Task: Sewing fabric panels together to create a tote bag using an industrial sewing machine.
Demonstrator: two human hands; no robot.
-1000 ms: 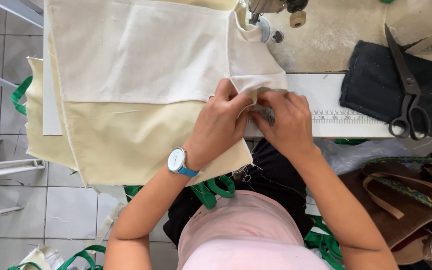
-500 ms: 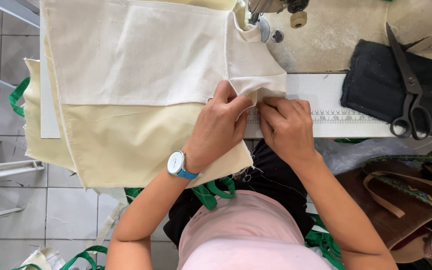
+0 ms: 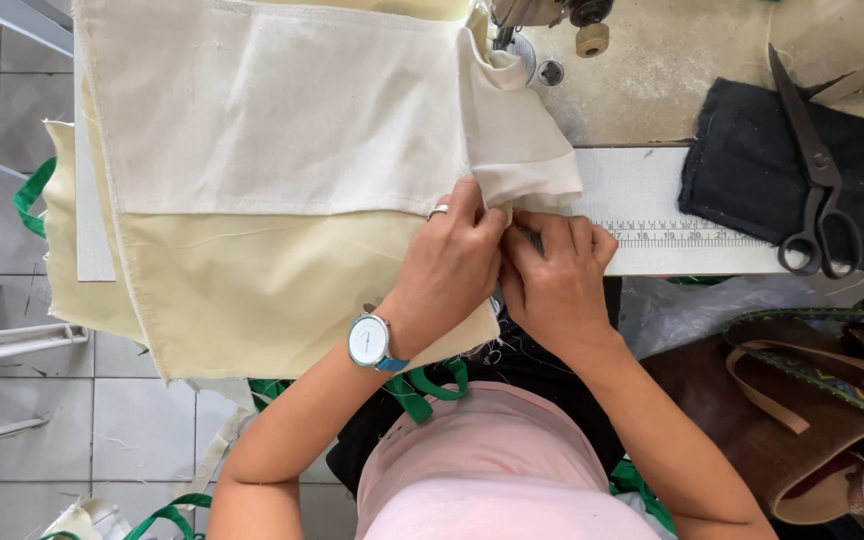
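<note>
A large cream fabric piece (image 3: 252, 290) with a whiter panel (image 3: 282, 110) on top lies over the left of the sewing table and hangs off its front edge. My left hand (image 3: 452, 265), wearing a ring and a wristwatch, pinches the fabric's right edge just below the white folded flap (image 3: 527, 160). My right hand (image 3: 557, 275) presses against the left one, its fingers gripping the same fabric edge. The sewing machine's needle area (image 3: 512, 40) sits just above the flap.
Black scissors (image 3: 817, 190) rest on a dark cloth pad (image 3: 752, 170) at the right. A ruler strip (image 3: 672, 232) runs along the table's front edge. A brown bag (image 3: 802, 400) sits lower right. Green straps (image 3: 422, 385) lie by my lap. A tiled floor lies to the left.
Both hands have drawn closer together on the fabric edge and shifted slightly left; the right hand's fingers now curl tighter against the left hand.
</note>
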